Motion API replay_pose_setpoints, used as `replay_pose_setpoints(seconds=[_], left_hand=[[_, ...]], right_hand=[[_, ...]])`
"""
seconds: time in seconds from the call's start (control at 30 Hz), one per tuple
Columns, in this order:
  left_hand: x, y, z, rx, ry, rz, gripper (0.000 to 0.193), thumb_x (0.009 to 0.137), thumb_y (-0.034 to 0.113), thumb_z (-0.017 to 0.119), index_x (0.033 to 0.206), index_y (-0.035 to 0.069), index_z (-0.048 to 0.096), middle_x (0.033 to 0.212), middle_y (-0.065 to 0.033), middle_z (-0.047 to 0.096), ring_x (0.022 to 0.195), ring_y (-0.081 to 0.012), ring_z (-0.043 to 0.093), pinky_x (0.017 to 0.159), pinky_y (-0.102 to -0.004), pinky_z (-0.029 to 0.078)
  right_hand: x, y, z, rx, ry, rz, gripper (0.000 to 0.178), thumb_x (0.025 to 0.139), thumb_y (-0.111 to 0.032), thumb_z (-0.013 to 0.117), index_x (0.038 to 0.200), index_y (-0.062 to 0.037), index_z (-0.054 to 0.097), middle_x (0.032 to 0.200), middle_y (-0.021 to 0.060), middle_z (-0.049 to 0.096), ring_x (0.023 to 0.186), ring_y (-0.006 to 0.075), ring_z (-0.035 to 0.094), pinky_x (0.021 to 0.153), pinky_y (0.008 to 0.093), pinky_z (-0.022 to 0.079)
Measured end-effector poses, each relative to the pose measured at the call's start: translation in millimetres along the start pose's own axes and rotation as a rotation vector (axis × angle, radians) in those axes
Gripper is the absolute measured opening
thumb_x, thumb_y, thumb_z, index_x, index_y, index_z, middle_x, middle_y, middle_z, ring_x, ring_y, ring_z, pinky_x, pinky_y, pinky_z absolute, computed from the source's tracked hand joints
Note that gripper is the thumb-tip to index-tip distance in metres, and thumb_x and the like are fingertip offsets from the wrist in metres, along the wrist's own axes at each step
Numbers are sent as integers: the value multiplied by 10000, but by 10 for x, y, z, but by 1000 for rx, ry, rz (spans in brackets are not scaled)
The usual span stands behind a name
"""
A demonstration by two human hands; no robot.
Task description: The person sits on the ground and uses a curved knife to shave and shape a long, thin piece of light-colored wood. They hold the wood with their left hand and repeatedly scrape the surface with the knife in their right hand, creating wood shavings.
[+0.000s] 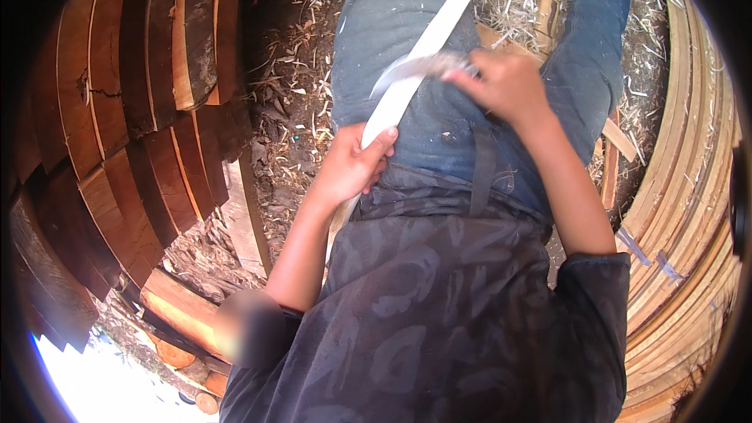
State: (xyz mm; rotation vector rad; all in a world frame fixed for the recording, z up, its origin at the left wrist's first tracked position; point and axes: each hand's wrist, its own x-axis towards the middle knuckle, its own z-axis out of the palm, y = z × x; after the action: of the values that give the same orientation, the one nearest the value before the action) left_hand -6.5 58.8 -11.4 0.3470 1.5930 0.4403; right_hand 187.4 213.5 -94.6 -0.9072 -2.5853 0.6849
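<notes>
Clasping a long, flat strip of pale, smooth wood (442, 39), the left grip (352, 160) has its thumb over the strip's face and its fingers curled around the edge. The right grip (505, 82) is likewise wrapped tight, on the handle end of a curved, grey metal blade (407, 70); the fingers hide most of that handle. The blade lies across the strip, its tip toward 8 o'clock and its bow bulging toward 11.

The strip's long axis slants from 7 o'clock, at the left grip, up to 1 o'clock, where it runs out at the upper edge, passing over worn blue denim trousers (376, 0) flecked with pale dust. Toward 6 o'clock spreads a dark, soft cloth shirt with a grey pattern (439, 321).

Thin, curled, straw-coloured shavings (517, 19) are heaped between the legs at 1 o'clock, and more litter the dark earth floor (274, 121) at 10. Farther out, rough reddish-brown boards (113, 94) stand stacked from 9 to 11, round cut logs (176, 356) lie at 8, and long, slender, tan wooden slats (650, 211) are piled from 2 to 5.
</notes>
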Motion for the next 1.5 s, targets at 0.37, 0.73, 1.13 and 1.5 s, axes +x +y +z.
replay_pose_setpoints(seconds=[0.37, 0.73, 1.13, 1.5], left_hand=[[25, -35, -1, -34, 4, 17, 390, 920, 354, 541, 718, 21, 522, 484, 11, 427, 373, -70, 386, 345, -242, 304], [-4, 9, 11, 16, 7, 15, 382, 931, 353, 515, 731, 28, 506, 488, 14, 404, 379, -74, 387, 343, -241, 301], [45, -23, -43, -82, -51, 5, 385, 928, 349, 529, 720, 26, 505, 477, 16, 404, 372, -74, 384, 345, -247, 300], [52, -18, -61, -82, -51, -16, 387, 927, 344, 532, 710, 24, 510, 483, 11, 420, 375, -73, 389, 350, -246, 307]], right_hand=[[-119, -238, -8, 71, -47, 97, 520, 771, -547, 618, 591, -60, 596, 533, 110, 571, 485, 279, 583, 445, 384, 464], [43, 297, -100, -197, 87, 458, 640, 813, -635, 507, 704, -27, 675, 518, 138, 567, 516, 306, 605, 476, 377, 486], [-116, -128, 55, -25, 18, 86, 505, 756, -549, 629, 583, -77, 575, 505, 79, 544, 472, 262, 578, 435, 365, 457], [58, 100, -44, -87, 35, 528, 605, 795, -625, 543, 743, -39, 684, 514, 137, 579, 514, 301, 613, 472, 384, 476]])
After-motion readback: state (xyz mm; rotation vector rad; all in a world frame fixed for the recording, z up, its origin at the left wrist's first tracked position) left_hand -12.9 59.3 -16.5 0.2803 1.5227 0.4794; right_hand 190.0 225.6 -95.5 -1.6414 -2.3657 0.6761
